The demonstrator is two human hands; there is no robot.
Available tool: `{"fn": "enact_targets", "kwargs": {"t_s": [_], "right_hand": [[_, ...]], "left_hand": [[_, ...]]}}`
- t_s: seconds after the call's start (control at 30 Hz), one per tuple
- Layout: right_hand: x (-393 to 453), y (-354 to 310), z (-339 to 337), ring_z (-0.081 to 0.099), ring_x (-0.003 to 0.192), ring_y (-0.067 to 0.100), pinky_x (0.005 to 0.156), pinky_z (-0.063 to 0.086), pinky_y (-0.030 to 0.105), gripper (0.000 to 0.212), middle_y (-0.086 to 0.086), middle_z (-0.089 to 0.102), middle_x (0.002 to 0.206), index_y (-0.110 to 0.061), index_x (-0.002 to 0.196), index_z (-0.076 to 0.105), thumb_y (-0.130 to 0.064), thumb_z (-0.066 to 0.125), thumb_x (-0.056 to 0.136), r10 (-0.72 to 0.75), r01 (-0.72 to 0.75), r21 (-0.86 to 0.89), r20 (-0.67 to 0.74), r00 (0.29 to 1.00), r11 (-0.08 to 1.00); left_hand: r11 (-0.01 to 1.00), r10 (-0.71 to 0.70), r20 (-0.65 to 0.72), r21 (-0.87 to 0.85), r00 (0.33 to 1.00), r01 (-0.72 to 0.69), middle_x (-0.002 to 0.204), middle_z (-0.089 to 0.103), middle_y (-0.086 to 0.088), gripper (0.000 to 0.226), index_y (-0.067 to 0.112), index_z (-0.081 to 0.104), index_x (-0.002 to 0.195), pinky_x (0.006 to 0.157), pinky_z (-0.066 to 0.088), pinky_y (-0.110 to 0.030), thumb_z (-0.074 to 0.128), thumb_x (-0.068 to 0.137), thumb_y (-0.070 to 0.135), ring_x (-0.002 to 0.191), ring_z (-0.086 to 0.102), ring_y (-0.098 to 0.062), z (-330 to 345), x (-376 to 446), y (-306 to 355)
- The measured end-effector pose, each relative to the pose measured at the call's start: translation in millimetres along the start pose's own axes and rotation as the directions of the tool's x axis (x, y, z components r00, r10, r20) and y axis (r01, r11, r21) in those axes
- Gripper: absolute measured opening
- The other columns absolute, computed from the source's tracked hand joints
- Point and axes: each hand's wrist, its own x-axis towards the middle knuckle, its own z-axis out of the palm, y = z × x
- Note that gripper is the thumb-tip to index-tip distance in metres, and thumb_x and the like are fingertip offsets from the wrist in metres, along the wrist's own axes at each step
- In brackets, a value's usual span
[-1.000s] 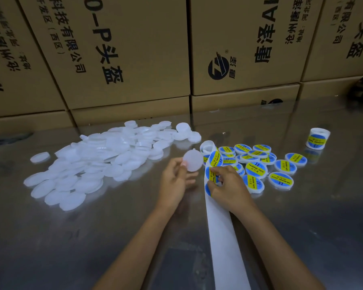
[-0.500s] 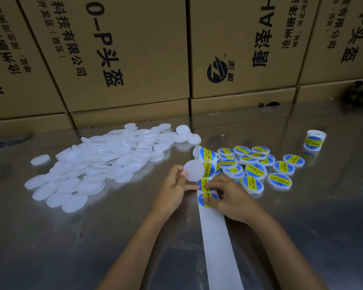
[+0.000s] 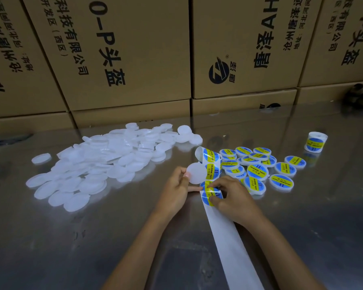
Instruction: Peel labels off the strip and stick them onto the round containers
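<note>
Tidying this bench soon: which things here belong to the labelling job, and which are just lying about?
Job: label strip under the right hand; blank container in the left hand; unlabelled pile; labelled containers; label roll.

Lying about: cardboard boxes; dark object.

The blue-and-yellow labels [image 3: 257, 171] on the round containers [image 3: 281, 182] read "SOLDERING PASTE" with a "II" mark. The cardboard boxes [image 3: 122, 49] behind carry large Chinese print, including "头盔", "有限公司" and "(西区)", plus Latin "-P" and "AH".
</note>
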Motion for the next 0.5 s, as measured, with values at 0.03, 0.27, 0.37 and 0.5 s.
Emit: {"fn": "enact_targets", "kwargs": {"t_s": [0.03,0.27,0.37,0.5], "right_hand": [[-1,-1,1,0.057,0.099,0.014,0.085,0.047,0.022,0.019,-0.005,0.063,0.099,-0.017,0.095,0.069,-0.006,0.07,0.079,0.002,-0.002,0.013,-0.009,1.0,1.0],[-2,-12,-3,0.055,0.079,0.013,0.074,0.044,0.021,0.023,-0.007,0.063,0.082,-0.018,0.077,0.062,0.004,0.069,0.077,0.026,0.0,0.245,-0.102,0.994,0.97],[-1,-20,-9,0.055,0.07,0.009,0.068,0.048,0.017,0.026,-0.005,0.063,0.077,-0.015,0.078,0.062,0.01,0.066,0.08,0.093,-0.022,0.453,-0.135,0.987,0.891],[-1,-26,-17,0.064,0.077,0.011,0.072,0.053,0.021,0.024,0.0,0.068,0.085,-0.013,0.087,0.062,0.01,0.066,0.083,0.183,-0.003,0.684,-0.192,0.964,0.73]], "left_hand": [[1.0,-0.001,-0.002,0.006,1.0,0.001,0.104,0.073,0.001,0.018,0.01,0.049,0.102,0.079,0.046,-0.019,0.033,0.109,0.014,0.087,0.076,-0.016,0,0,0],[1.0,-0.026,-0.009,-0.007,1.0,0.026,0.115,0.071,-0.011,0.018,0.001,0.05,0.109,0.088,0.051,-0.024,0.035,0.108,0.012,0.091,0.076,-0.022,1,-1,2],[0.997,-0.028,-0.026,-0.076,0.999,0.026,0.113,0.071,-0.019,0.018,-0.004,0.054,0.109,0.084,0.056,-0.026,0.04,0.107,0.008,0.086,0.076,-0.027,0,-2,5],[0.979,-0.037,-0.045,-0.201,0.998,0.027,0.104,0.076,-0.015,0.018,-0.002,0.064,0.109,0.079,0.057,-0.024,0.051,0.103,0.009,0.085,0.076,-0.021,-6,-5,11]]}}
